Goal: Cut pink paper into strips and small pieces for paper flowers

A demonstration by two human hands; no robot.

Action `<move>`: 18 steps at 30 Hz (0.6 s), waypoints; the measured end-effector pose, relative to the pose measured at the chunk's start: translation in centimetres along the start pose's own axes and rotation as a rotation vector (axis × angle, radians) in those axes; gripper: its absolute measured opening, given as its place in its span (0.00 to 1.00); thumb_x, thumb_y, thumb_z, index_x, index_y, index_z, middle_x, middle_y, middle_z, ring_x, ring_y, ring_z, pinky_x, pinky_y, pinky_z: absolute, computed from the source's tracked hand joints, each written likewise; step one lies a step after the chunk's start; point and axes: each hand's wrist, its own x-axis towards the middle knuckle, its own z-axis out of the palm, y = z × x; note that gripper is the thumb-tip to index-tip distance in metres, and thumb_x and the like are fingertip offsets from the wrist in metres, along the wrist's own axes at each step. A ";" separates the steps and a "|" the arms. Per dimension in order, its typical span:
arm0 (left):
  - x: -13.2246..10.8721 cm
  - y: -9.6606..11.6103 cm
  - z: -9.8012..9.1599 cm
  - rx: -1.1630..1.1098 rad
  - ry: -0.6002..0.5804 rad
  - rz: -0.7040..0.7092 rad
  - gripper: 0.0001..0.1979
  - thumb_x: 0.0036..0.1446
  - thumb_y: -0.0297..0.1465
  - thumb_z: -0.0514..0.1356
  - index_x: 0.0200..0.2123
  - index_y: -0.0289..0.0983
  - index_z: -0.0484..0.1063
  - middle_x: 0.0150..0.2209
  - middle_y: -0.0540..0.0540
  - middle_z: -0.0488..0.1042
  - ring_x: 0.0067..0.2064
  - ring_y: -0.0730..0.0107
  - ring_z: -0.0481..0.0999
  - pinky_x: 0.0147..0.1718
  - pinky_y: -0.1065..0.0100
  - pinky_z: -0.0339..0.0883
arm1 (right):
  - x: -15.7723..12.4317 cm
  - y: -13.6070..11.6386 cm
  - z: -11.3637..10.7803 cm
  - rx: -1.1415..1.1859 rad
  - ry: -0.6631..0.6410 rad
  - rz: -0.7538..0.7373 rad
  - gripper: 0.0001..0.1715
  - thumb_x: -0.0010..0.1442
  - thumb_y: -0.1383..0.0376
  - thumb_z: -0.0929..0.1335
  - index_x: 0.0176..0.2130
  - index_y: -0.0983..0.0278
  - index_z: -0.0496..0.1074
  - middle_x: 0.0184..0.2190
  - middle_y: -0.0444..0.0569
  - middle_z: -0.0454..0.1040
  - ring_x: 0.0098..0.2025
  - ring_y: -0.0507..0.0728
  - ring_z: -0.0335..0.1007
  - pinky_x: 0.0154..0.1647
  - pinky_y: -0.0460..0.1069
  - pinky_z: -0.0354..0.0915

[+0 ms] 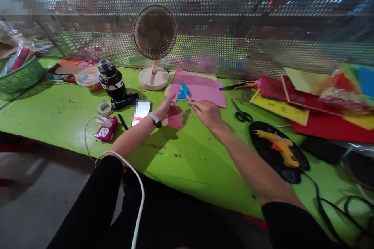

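Observation:
My right hand (206, 113) is closed in a pinch on a thin pale stick (189, 99). Blue paper (184, 91) shows at the stick's far end, over a pink sheet (204, 85); whether the two are joined I cannot tell. My left hand (169, 109), with a watch on its wrist, is held open beside the blue paper, thumb raised and fingers apart. Beneath it lies a smaller pink paper piece (174, 121) on the green table (187, 175).
A fan (154, 33) stands behind the pink sheet. To the left are a black bottle (112, 79), a phone (142, 111) and a tape roll (104, 109). Scissors (242, 114), a yellow glue gun (279, 146) and coloured sheets (330, 124) lie right. A white cable (140, 194) crosses my left arm.

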 end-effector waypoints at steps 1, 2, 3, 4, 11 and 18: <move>0.1 0.2 0.4 0.048 0.020 0.031 0.14 0.65 0.40 0.65 0.39 0.35 0.71 0.27 0.45 0.76 0.32 0.66 0.79 0.42 0.62 0.75 | -0.1 0.7 -0.4 -0.092 -0.014 0.041 0.16 0.67 0.59 0.66 0.46 0.61 0.82 0.45 0.56 0.84 0.47 0.65 0.79 0.51 0.59 0.71; 0.1 0.4 0.6 0.088 0.047 0.069 0.11 0.64 0.37 0.66 0.40 0.35 0.72 0.29 0.44 0.77 0.33 0.66 0.79 0.43 0.63 0.75 | 0.1 1.3 -0.7 -0.183 -0.026 0.081 0.19 0.67 0.60 0.66 0.49 0.63 0.81 0.47 0.59 0.83 0.49 0.67 0.78 0.51 0.61 0.71; 0.0 0.6 0.8 0.107 0.075 0.106 0.09 0.63 0.34 0.66 0.41 0.34 0.73 0.32 0.43 0.78 0.34 0.67 0.80 0.43 0.64 0.74 | 0.6 1.7 -0.7 -0.259 -0.034 0.107 0.22 0.67 0.60 0.65 0.54 0.66 0.79 0.50 0.62 0.81 0.51 0.68 0.76 0.53 0.62 0.70; -0.2 0.8 0.7 0.095 0.093 0.143 0.07 0.63 0.32 0.66 0.41 0.34 0.73 0.34 0.42 0.79 0.35 0.68 0.80 0.44 0.65 0.74 | 1.2 1.9 -0.4 -0.312 -0.041 0.108 0.26 0.67 0.60 0.64 0.58 0.69 0.76 0.54 0.65 0.79 0.55 0.69 0.74 0.56 0.63 0.68; -3.8 1.9 -2.3 0.000 0.150 0.224 0.08 0.67 0.27 0.56 0.38 0.34 0.75 0.38 0.42 0.81 0.37 0.73 0.80 0.44 0.68 0.73 | 7.7 -2.2 7.1 -0.348 -0.413 -0.163 0.38 0.63 0.60 0.67 0.67 0.75 0.64 0.67 0.66 0.67 0.66 0.68 0.65 0.65 0.59 0.61; -6.1 1.9 -4.9 -0.005 0.149 0.227 0.07 0.65 0.27 0.58 0.36 0.34 0.76 0.40 0.42 0.83 0.41 0.70 0.82 0.45 0.68 0.73 | 8.9 -0.6 7.4 -0.337 -0.459 -0.112 0.25 0.68 0.66 0.59 0.53 0.73 0.76 0.48 0.69 0.80 0.50 0.68 0.75 0.52 0.58 0.67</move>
